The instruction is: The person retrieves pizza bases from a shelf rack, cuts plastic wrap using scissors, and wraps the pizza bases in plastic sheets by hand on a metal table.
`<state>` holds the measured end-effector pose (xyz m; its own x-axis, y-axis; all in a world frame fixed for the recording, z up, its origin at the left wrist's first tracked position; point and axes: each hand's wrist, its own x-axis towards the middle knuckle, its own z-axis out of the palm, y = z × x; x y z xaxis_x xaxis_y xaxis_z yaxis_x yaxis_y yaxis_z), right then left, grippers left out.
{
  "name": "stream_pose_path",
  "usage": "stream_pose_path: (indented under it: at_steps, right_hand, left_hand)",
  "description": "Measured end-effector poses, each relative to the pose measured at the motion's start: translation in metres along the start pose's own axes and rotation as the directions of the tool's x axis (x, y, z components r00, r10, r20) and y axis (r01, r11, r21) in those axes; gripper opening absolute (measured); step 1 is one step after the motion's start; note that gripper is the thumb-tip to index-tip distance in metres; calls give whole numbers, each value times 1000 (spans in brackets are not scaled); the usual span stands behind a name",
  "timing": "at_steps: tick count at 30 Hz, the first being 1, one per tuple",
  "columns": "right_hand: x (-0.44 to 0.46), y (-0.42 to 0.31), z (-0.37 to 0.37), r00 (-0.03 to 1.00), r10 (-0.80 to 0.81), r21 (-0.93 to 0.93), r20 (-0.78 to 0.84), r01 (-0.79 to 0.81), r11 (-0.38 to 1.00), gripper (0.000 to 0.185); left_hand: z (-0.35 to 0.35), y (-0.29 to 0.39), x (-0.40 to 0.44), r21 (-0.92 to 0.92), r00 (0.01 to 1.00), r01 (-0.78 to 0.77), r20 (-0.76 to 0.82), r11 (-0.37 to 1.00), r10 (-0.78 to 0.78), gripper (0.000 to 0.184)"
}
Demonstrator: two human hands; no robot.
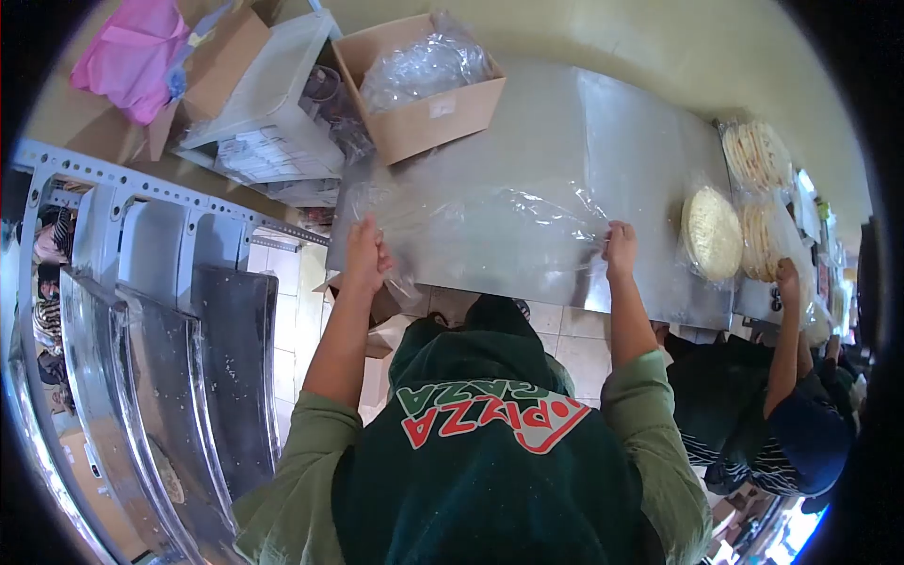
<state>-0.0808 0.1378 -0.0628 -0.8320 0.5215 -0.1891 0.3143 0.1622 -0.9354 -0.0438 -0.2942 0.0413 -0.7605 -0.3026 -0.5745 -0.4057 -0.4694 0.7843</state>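
Observation:
A clear plastic bag (541, 215) is stretched sideways above the metal table (518, 127), near its front edge. My left hand (367, 256) is closed on the bag's left end, with loose plastic hanging below the fingers. At the other end, my right hand (619, 248) pinches the plastic, fingers pressed together. To the right of that hand lies a bagged stack of round flatbreads (712, 234). A cardboard box (433, 121) full of crumpled clear plastic bags (428, 68) stands at the back left of the table.
More bagged flatbreads (756, 158) stand at the far right, where a co-worker's hand (787, 275) touches a bag. A white plastic crate (282, 104) with papers is left of the box. A metal rack with trays (235, 348) stands on my left.

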Motion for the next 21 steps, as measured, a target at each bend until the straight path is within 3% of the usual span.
stream_pose_path:
  at_steps: [1,4,5,6,8,10,11,13,18,21]
  right_hand:
    - [10,13,-5,983,-174,-198,-51,161,967,15]
    - [5,-3,-31,966,-259,-574,-8,208,792,17]
    - [-4,-20,-33,971,-237,-567,-15,187,802,15]
    - [2,-14,-37,966,-258,-594,-16,199,779,15]
    - [17,0,-44,954,-300,-644,-13,221,732,15]
    - [19,-3,-45,960,-281,-654,14,221,724,17]
    - [20,-6,-45,962,-272,-658,31,224,719,19]
    - [21,-8,-48,960,-274,-647,58,245,722,26]
    - [38,-17,-65,979,-190,-708,81,190,680,51]
    - [44,-31,-69,985,-123,-783,118,168,598,61]
  left_hand:
    - [-4,-15,13,155,996,-89,-14,984,92,32]
    - [-36,-61,71,499,964,-239,19,833,265,28]
    - [-33,-61,76,584,952,-270,45,765,302,29]
    - [-29,-65,80,716,875,-338,0,611,484,31]
    - [-13,-69,80,914,612,-332,22,232,790,36]
    - [24,-61,55,897,489,-438,288,-53,823,44]
    - [41,-64,46,859,419,-473,414,-195,808,48]
    - [68,-85,40,697,584,-676,704,-239,404,56]
    - [105,-113,7,772,809,-512,581,-378,90,94]
    - [109,-100,6,779,850,-497,527,-384,-31,98]
